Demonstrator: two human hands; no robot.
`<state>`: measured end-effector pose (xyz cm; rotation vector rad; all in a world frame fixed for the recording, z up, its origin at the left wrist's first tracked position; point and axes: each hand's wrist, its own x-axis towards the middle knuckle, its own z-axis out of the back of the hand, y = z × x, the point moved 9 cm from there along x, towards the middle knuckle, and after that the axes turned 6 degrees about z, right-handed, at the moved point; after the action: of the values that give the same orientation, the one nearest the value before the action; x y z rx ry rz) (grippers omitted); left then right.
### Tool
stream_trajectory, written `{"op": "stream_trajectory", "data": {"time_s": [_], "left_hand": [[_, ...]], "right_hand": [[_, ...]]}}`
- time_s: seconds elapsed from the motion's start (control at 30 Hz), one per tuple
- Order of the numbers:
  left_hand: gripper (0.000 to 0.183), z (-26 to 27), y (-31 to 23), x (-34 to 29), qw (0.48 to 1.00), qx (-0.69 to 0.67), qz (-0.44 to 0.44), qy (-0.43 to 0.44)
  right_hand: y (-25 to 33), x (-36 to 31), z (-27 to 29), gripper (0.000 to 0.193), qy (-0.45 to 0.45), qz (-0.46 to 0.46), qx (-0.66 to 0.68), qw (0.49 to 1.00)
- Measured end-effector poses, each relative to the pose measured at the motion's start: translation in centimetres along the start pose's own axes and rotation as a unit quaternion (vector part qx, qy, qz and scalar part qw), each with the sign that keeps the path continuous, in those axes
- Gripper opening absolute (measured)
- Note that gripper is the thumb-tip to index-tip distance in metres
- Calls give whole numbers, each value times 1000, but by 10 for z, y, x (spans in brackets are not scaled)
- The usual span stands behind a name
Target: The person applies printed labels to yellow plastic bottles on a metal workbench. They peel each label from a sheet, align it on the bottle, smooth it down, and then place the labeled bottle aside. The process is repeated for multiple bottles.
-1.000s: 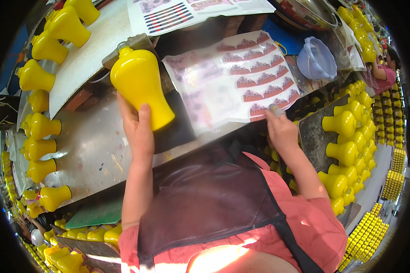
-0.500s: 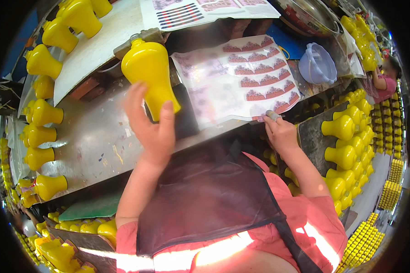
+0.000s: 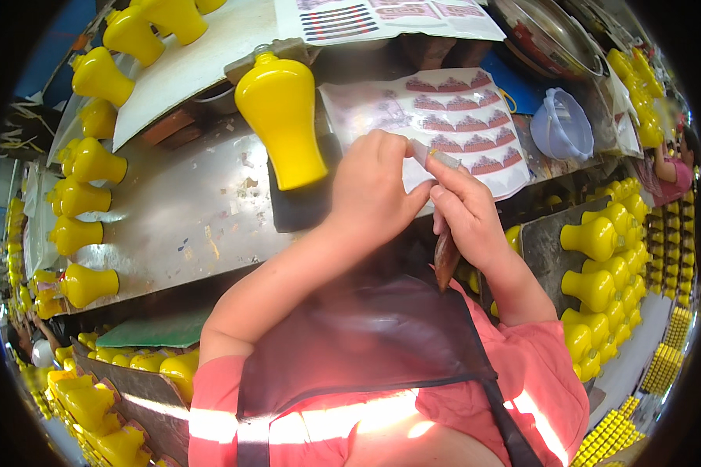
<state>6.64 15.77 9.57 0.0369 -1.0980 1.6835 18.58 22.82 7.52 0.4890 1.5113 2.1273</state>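
Note:
Both my hands meet over the near edge of a sheet of printed decals (image 3: 475,146), which carries rows of red-and-pink scalloped strips. My right hand (image 3: 471,222), with pale tape round its index finger, is closed on a reddish-brown strip (image 3: 445,261) that hangs below it and looks like one of the decals. Against its fingertips, my left hand (image 3: 372,183) is closed; a small greyish piece shows at its fingers, too unclear to name. Left of the hands, a glossy yellow bottle (image 3: 280,117) lies on a dark pad (image 3: 292,210), its neck against a block.
Yellow bottles (image 3: 86,286) line the left side of the metal worktable (image 3: 187,206). More stand on a board (image 3: 541,253) at right. A lilac bucket (image 3: 561,128) and a metal basin (image 3: 549,35) are behind. Another person (image 3: 672,167) is at far right.
My left hand has moved from over the yellow bottle rightward to my right hand. The right hand has lifted from the sheet's corner, and the reddish-brown strip now hangs from it.

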Motion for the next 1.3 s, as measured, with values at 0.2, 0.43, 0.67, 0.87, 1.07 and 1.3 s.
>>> {"op": "stream_trajectory", "data": {"time_s": [0.2, 0.43, 0.67, 0.87, 1.07, 1.3], "left_hand": [[33, 24, 21, -7, 995, -67, 61, -30], [32, 52, 28, -9, 985, -120, 90, -83], [23, 62, 61, -18, 913, -324, 241, -51], [26, 99, 74, -30, 835, -441, 316, -91], [28, 128, 110, -63, 802, -428, 372, -187], [39, 102, 156, -110, 710, -464, 477, -231]], "right_hand": [[28, 18, -17, 39, 35, 93, -146, 984], [52, 36, -34, 30, 46, 198, -227, 952], [16, 86, -32, 34, 148, -36, -61, 987], [-5, 106, -82, 19, 349, -43, -24, 936], [-7, 105, -81, 13, 368, -122, 66, 920], [-11, 118, -87, 18, 353, -155, 69, 920]]}}
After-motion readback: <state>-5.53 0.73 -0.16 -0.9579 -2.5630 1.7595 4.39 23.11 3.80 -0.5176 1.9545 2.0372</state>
